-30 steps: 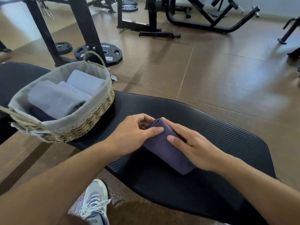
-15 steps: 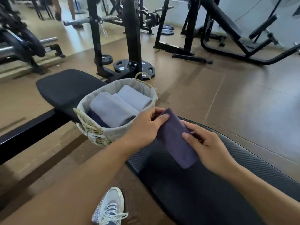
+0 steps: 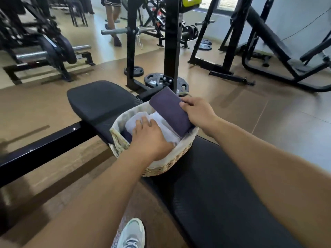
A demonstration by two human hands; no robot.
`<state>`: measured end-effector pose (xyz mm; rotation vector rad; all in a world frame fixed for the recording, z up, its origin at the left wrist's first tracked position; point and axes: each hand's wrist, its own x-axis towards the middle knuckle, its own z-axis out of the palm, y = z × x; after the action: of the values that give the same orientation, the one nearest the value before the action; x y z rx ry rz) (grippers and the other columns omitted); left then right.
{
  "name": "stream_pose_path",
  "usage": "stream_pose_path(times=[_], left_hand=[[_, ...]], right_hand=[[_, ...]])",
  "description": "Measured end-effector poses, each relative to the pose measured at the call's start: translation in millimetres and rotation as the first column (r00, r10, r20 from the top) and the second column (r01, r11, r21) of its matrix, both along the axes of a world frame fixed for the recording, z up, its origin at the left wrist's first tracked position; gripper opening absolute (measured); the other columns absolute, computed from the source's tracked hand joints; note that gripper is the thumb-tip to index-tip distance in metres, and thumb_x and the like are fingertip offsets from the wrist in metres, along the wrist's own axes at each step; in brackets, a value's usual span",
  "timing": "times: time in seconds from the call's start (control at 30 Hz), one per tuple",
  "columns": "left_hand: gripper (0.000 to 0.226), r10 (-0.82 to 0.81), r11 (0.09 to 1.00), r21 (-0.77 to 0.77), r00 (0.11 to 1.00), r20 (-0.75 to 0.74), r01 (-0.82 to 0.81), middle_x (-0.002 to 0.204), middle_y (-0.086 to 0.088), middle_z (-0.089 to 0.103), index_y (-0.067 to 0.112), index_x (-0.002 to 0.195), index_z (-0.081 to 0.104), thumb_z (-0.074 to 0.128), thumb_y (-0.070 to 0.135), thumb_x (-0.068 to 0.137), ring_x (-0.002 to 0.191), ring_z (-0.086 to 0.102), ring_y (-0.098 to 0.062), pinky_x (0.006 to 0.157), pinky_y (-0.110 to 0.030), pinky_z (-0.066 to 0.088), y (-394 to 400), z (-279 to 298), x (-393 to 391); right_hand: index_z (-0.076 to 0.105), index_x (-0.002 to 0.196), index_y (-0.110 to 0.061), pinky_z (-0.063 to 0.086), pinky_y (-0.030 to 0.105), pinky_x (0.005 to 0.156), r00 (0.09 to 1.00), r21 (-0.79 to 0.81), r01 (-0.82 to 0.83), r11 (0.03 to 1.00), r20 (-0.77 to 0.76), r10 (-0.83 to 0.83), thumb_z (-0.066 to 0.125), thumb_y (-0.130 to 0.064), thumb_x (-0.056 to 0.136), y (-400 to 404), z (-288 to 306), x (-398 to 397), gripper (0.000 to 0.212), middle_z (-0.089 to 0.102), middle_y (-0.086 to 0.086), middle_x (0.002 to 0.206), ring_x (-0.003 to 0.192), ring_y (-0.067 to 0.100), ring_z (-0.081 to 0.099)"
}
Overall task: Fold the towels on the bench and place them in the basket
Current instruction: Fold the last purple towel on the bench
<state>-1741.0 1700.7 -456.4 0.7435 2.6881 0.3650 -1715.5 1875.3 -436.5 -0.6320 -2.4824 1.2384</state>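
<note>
A woven basket (image 3: 168, 162) with a pale cloth lining stands on the black padded bench (image 3: 215, 185). Folded light grey towels (image 3: 161, 126) lie inside it, with a dark towel partly hidden beneath them at the left. My right hand (image 3: 198, 110) grips a folded dark purple towel (image 3: 170, 110) by its right edge, holding it tilted over the right side of the basket, its lower end inside the rim. My left hand (image 3: 150, 136) rests with fingers flat on the grey towels inside the basket.
A second bench pad (image 3: 100, 101) lies beyond the basket. Black rack posts (image 3: 172, 42) and weight plates (image 3: 155, 81) stand just behind it. A barbell rack (image 3: 53, 51) is at the left, an incline machine at the right. A person's legs (image 3: 112, 20) are far back. My shoe (image 3: 131, 233) is below.
Both hands lifted the purple towel off the bench and carried it left to the basket. My left hand let go of it and now rests on the grey towels.
</note>
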Motion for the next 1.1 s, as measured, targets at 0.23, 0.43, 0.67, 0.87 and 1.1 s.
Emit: stream_pose_path(times=[0.23,0.43,0.67,0.87,1.1], left_hand=[[0.099,-0.001,0.998,-0.063,0.998,-0.055,-0.002,0.166,-0.021,-0.014,-0.003,0.157,-0.007,0.052,0.049,0.097,0.154,-0.016,-0.037,0.124,-0.055,-0.001,5.6,-12.5,-2.7],[0.098,-0.009,0.998,-0.070,0.999,-0.043,0.006,0.165,-0.021,-0.020,-0.004,0.155,-0.012,0.045,0.052,0.098,0.151,-0.024,-0.037,0.123,-0.056,-0.007,9.8,-18.5,-3.3],[0.103,-0.010,0.998,-0.069,0.998,-0.062,0.006,0.165,-0.022,-0.019,-0.005,0.155,-0.013,0.043,0.059,0.097,0.152,-0.022,-0.038,0.123,-0.055,-0.007,8.6,-20.4,-1.1],[0.094,-0.005,0.995,-0.096,0.998,-0.068,-0.001,0.165,-0.021,-0.019,-0.004,0.155,-0.012,0.039,0.052,0.099,0.152,-0.021,-0.037,0.124,-0.054,-0.006,10.4,-19.7,0.3],[0.089,0.005,0.995,-0.101,0.998,-0.064,-0.011,0.165,-0.020,-0.020,-0.004,0.155,-0.013,0.040,0.042,0.100,0.152,-0.022,-0.037,0.124,-0.055,-0.007,12.9,-19.9,1.3]], right_hand=[[0.069,0.108,0.004,0.039,0.029,0.063,0.965,0.173,-0.137,0.975,0.244,0.093,0.047,-0.015,0.106,2.8,-31.0,-29.2,0.029,0.068,0.025,0.095,0.083,0.035,0.058],[0.067,0.100,-0.013,0.048,0.041,0.085,0.966,0.464,-0.182,0.867,0.247,0.071,0.045,-0.027,0.101,3.1,-33.1,-26.0,0.026,0.068,0.006,0.107,0.101,0.030,0.060],[0.021,0.162,-0.020,0.014,0.035,0.126,0.888,0.487,-0.433,0.759,0.377,0.264,0.037,-0.030,0.110,-18.1,-22.5,-19.8,0.055,0.014,-0.002,0.171,0.157,0.016,0.014],[0.007,0.163,-0.017,0.005,0.026,0.121,0.779,0.433,-0.558,0.708,0.569,0.265,0.029,-0.026,0.112,-25.7,-26.9,-22.1,0.056,0.001,0.005,0.172,0.158,0.018,0.005],[0.003,0.163,-0.013,0.002,0.028,0.122,0.752,0.455,-0.582,0.674,0.617,0.232,0.025,-0.024,0.113,-29.2,-30.5,-21.8,0.056,-0.002,0.009,0.171,0.158,0.021,0.001]])
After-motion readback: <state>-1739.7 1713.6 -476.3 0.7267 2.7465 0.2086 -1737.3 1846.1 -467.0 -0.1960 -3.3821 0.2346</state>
